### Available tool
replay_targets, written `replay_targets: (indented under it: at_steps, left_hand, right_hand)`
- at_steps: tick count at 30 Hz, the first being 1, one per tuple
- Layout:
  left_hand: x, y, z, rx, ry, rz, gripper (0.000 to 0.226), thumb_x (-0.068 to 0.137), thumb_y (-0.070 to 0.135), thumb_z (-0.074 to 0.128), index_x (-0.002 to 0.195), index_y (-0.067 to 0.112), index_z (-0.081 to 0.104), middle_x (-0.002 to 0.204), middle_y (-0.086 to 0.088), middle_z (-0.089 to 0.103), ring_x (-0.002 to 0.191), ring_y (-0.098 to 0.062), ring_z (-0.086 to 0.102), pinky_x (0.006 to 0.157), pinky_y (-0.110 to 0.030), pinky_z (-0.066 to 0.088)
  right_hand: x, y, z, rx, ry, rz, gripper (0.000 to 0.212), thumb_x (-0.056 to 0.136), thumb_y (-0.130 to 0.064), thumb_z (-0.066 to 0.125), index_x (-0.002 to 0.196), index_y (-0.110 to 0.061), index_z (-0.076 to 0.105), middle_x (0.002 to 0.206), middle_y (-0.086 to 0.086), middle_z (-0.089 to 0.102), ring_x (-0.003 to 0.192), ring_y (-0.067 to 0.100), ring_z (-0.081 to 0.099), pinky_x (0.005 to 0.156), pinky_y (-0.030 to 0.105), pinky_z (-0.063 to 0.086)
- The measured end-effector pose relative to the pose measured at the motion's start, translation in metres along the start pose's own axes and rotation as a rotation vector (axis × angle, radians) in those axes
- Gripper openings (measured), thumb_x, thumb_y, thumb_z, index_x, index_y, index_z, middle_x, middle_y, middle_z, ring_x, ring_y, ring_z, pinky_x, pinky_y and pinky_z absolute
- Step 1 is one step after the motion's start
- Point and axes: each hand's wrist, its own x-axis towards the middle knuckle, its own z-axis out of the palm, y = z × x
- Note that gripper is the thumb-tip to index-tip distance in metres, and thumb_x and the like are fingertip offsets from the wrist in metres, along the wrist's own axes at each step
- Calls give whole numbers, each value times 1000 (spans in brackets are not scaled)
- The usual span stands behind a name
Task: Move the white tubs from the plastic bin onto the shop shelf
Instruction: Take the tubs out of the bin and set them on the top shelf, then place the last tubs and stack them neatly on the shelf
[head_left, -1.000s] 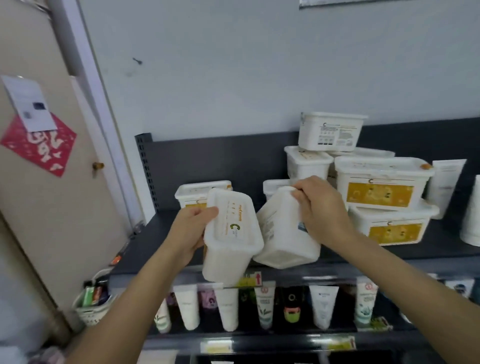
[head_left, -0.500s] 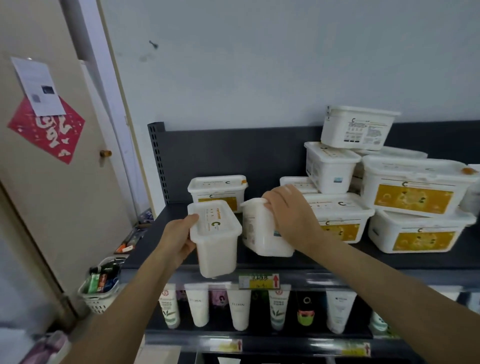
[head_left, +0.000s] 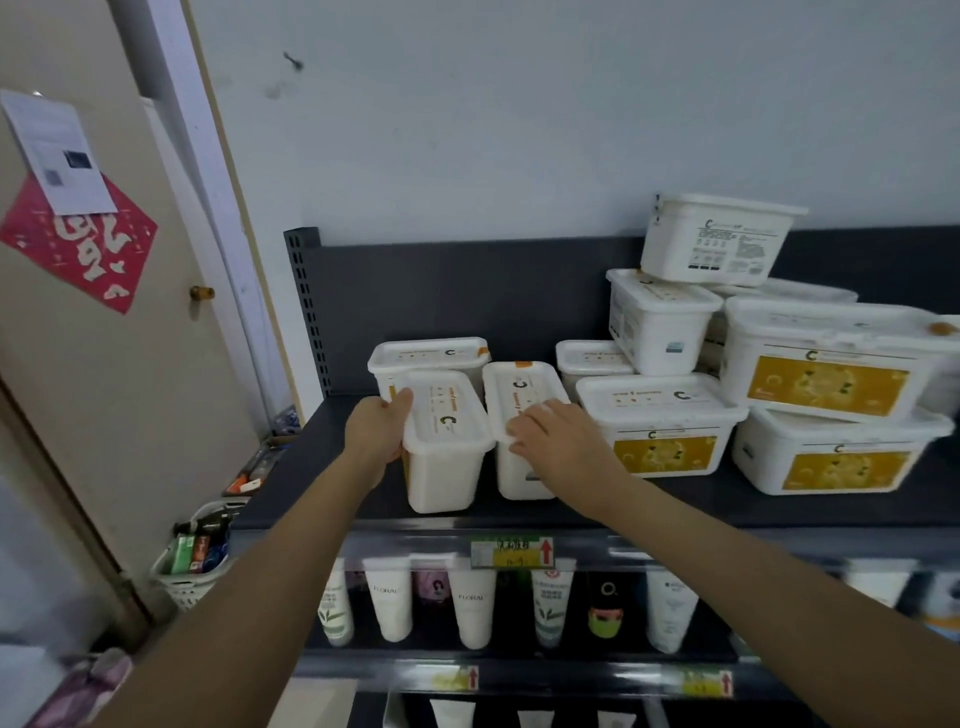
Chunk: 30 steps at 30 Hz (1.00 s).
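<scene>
Here, two upright white tubs stand side by side on the shop shelf (head_left: 675, 506); the left tub (head_left: 447, 441) is clasped by the left hand (head_left: 376, 434), the right tub (head_left: 524, 431) is covered by the flattened right hand (head_left: 558, 444); stiff, smooth walls are judged slippery, so the rim is best gripped.
</scene>
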Motion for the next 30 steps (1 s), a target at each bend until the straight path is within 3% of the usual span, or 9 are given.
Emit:
replay_targets:
  at_steps: [3,6,10,14,19,23,30]
  left_hand:
    - [5,-1,3,176,55,57,39,97,38,49,76,6,55,78,-13,62,66,-24,58,59,-34,48]
    - [0,5,2,432,155,169,45,95,43,49,103,-2,48,99,-20,62,87,-37,61,69,-44,52]
    - [-30,22,17,766,391,550,45,92,37,57,108,-5,53,104,-25,57,94,-41,55,73,-48,49]
    - [-80,41,58,557,102,839,30,95,29,55,111,4,56,108,-11,56,98,-23,53,78,-26,38]
    - [-135,23,128,532,-219,1178,28,93,32,50,97,6,61,90,-8,60,74,-21,57,59,-34,49]
    - [-164,2,189,467,-431,1193,29,90,33,50,94,8,64,84,-6,62,68,-21,58,57,-28,47]
    - [-217,-41,299,511,-868,1066,38,91,44,47,103,13,66,97,-2,63,84,-18,60,70,-32,51]
  right_hand:
    - [-5,2,-12,29,-29,58,20,78,-20,76,90,-8,66,85,10,67,74,27,62,60,37,52]
    - [-13,4,-28,57,-1,118,25,85,-27,57,94,-5,67,88,12,68,76,29,64,60,40,55]
    - [-31,8,-42,95,-5,189,34,87,-29,47,98,-4,66,93,14,67,78,31,63,65,41,55]
    - [-61,14,-62,145,35,283,33,88,-28,49,101,-3,65,94,14,65,81,31,62,69,40,54]
    - [-136,32,-90,82,53,405,32,91,-24,51,105,1,66,97,17,64,89,29,57,78,37,49]
    - [-216,44,-112,12,-37,571,32,94,-26,48,108,-1,64,98,16,62,89,30,55,76,38,48]
    - [-350,49,-147,-85,-238,847,34,93,-27,44,103,-3,66,95,15,63,84,30,57,74,38,50]
